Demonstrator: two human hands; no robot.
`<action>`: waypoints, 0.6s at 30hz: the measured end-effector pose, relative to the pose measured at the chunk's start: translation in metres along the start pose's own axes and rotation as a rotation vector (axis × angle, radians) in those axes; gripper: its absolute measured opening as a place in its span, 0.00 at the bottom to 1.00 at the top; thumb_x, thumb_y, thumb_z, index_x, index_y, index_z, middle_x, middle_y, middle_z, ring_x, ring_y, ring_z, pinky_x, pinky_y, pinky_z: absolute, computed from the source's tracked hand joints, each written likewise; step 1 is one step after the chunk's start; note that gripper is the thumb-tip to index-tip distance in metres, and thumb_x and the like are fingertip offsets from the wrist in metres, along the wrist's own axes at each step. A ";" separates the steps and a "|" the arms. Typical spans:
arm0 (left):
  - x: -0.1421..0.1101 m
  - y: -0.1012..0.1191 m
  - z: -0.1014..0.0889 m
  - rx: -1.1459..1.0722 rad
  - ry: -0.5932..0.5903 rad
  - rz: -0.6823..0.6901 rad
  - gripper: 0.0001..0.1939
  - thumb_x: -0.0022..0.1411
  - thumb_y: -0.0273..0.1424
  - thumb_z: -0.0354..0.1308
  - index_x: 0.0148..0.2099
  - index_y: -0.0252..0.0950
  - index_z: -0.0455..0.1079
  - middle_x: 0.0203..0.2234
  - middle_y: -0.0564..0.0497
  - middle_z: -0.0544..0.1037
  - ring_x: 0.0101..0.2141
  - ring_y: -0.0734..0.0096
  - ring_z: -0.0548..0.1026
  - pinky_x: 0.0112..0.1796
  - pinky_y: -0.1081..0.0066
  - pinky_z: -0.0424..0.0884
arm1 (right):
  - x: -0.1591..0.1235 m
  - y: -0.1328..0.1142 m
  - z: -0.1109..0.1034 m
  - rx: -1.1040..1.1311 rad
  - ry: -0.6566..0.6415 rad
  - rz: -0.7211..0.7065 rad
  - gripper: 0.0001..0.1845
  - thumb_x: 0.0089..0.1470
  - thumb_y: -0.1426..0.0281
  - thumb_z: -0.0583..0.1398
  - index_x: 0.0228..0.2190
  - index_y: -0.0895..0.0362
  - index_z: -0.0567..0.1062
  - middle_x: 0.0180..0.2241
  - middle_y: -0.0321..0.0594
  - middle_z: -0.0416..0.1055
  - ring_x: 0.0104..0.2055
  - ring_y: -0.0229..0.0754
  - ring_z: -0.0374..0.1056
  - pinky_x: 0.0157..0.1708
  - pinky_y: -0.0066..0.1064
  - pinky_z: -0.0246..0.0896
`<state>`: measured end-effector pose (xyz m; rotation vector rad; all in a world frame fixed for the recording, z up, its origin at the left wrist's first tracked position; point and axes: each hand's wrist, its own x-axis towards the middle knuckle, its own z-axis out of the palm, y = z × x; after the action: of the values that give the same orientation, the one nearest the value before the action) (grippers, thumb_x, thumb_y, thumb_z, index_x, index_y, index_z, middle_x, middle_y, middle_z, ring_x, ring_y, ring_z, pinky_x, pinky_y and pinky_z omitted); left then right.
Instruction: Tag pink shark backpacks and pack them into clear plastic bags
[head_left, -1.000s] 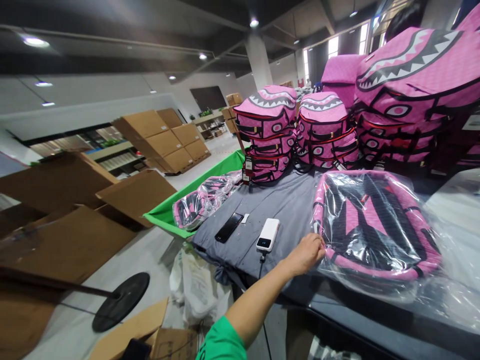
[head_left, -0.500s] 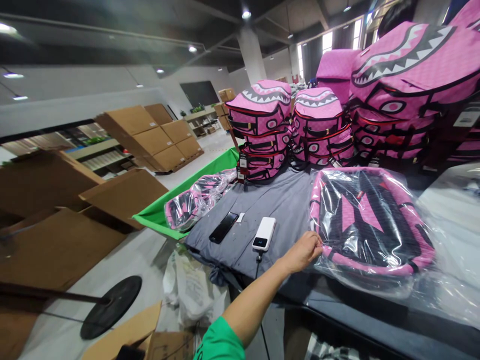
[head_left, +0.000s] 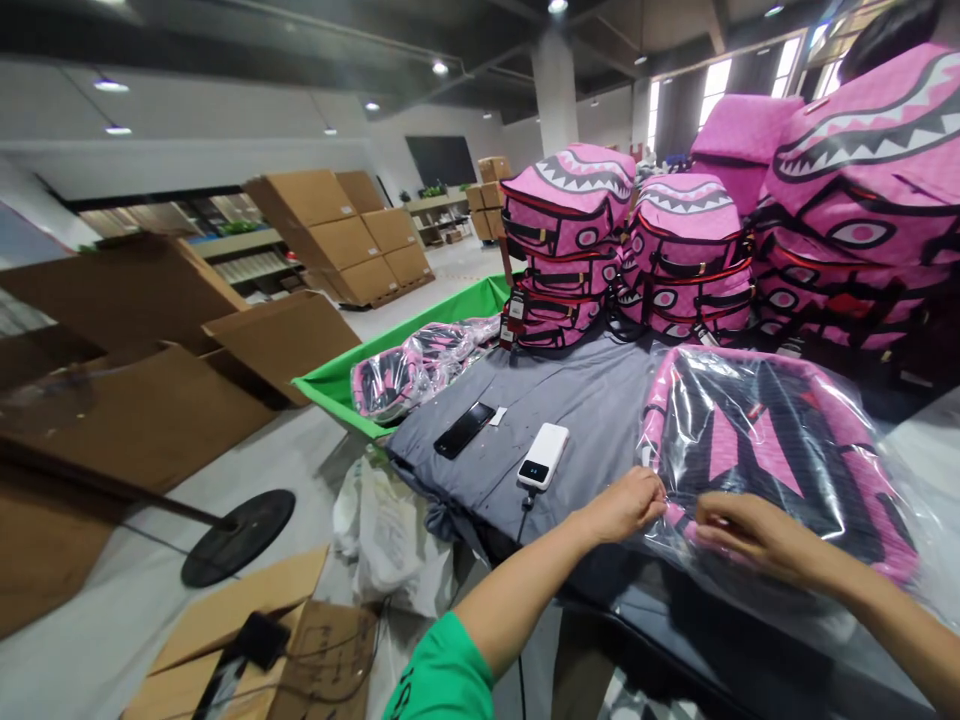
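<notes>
Head view: both hands on a bagged backpack

Head camera looks down at a left hand (head_left: pixel 622 505) and a right hand (head_left: pixel 761 530). Both are on a pink backpack (head_left: pixel 772 460) inside a clear plastic bag (head_left: pixel 862 540). The backpack lies flat on a table at the right side of the view, and its black straps face up.

The left hand touches the near left edge of the bag, with its fingers curled in. The right hand lies on the plastic over the near part of the backpack, with its fingers a little bent. The two hands are close but do not touch. Neither hand is open wide, but the view does not show if either one is pinching the plastic.

A gray cloth (head_left: pixel 592 385) lies on the table just left of the bag. On it are a black phone (head_left: pixel 463 430) and a white power bank (head_left: pixel 543 455) with a black cable (head_left: pixel 524 515). The power bank is the thing nearest the left hand. Behind the bag, pink shark-face backpacks (head_left: pixel 566 245) stand in tall piles. Another bagged backpack (head_left: pixel 420 370) lies by a green bin (head_left: pixel 405 347). Brown cardboard boxes (head_left: pixel 330 240) fill the floor beyond.
</notes>
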<state>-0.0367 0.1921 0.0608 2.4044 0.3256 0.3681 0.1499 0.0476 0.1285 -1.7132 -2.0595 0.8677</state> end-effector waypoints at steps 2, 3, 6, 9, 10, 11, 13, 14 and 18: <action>0.000 0.000 0.000 -0.003 0.000 0.005 0.07 0.69 0.28 0.55 0.35 0.38 0.63 0.40 0.46 0.74 0.44 0.64 0.70 0.51 0.65 0.68 | 0.035 0.010 -0.008 -0.103 -0.067 0.040 0.19 0.58 0.51 0.56 0.26 0.53 0.65 0.23 0.33 0.64 0.27 0.40 0.60 0.29 0.30 0.51; 0.000 0.001 0.000 -0.002 -0.002 0.007 0.07 0.69 0.28 0.54 0.36 0.38 0.64 0.40 0.46 0.74 0.44 0.64 0.70 0.51 0.64 0.67 | 0.046 0.018 -0.011 -0.134 -0.077 0.076 0.18 0.55 0.51 0.59 0.27 0.52 0.65 0.22 0.32 0.64 0.26 0.40 0.60 0.28 0.30 0.50; -0.001 0.001 0.000 0.012 -0.007 0.004 0.07 0.69 0.28 0.55 0.36 0.38 0.63 0.40 0.46 0.74 0.44 0.64 0.70 0.51 0.65 0.67 | 0.053 0.041 -0.018 -0.170 -0.007 0.182 0.22 0.47 0.49 0.64 0.30 0.51 0.65 0.20 0.30 0.63 0.24 0.40 0.60 0.25 0.29 0.49; -0.001 0.001 0.000 0.006 -0.011 0.001 0.08 0.69 0.28 0.55 0.35 0.38 0.62 0.40 0.45 0.74 0.44 0.64 0.70 0.50 0.66 0.67 | 0.038 0.048 -0.022 -0.208 0.116 0.246 0.18 0.53 0.51 0.59 0.29 0.51 0.62 0.21 0.34 0.65 0.25 0.42 0.61 0.26 0.31 0.50; -0.001 0.001 -0.001 -0.002 -0.012 0.000 0.08 0.69 0.28 0.55 0.35 0.38 0.61 0.40 0.45 0.74 0.44 0.64 0.70 0.50 0.66 0.67 | 0.033 0.044 -0.021 -0.209 0.131 0.230 0.17 0.56 0.52 0.57 0.29 0.52 0.62 0.22 0.35 0.67 0.26 0.42 0.63 0.27 0.31 0.51; -0.001 0.001 -0.001 -0.012 -0.012 -0.004 0.08 0.69 0.28 0.55 0.35 0.38 0.62 0.40 0.45 0.74 0.44 0.64 0.69 0.50 0.65 0.68 | 0.029 0.038 -0.017 -0.218 0.123 0.204 0.16 0.58 0.53 0.55 0.30 0.52 0.63 0.24 0.36 0.68 0.27 0.42 0.64 0.28 0.31 0.52; -0.001 0.002 -0.001 -0.037 -0.018 -0.031 0.07 0.69 0.29 0.55 0.35 0.38 0.62 0.40 0.45 0.73 0.44 0.63 0.69 0.51 0.64 0.67 | 0.030 0.024 -0.004 -0.269 0.062 0.174 0.14 0.59 0.55 0.55 0.29 0.52 0.64 0.26 0.37 0.70 0.29 0.43 0.66 0.29 0.31 0.51; 0.000 0.003 -0.001 -0.048 -0.024 -0.050 0.07 0.68 0.29 0.55 0.35 0.38 0.63 0.40 0.45 0.73 0.44 0.63 0.69 0.51 0.63 0.67 | 0.034 0.017 0.004 -0.305 0.028 0.182 0.13 0.57 0.57 0.57 0.28 0.52 0.65 0.26 0.37 0.71 0.29 0.43 0.67 0.29 0.32 0.50; 0.003 0.009 -0.006 -0.073 -0.046 -0.113 0.06 0.65 0.27 0.58 0.34 0.37 0.65 0.37 0.47 0.74 0.43 0.63 0.70 0.52 0.62 0.66 | 0.061 0.004 0.028 -0.360 0.029 0.244 0.14 0.48 0.60 0.64 0.23 0.53 0.66 0.26 0.41 0.72 0.31 0.49 0.70 0.27 0.32 0.46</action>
<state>-0.0344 0.1897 0.0715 2.3073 0.4183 0.2690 0.1229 0.0999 0.0964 -2.1868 -2.1158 0.5540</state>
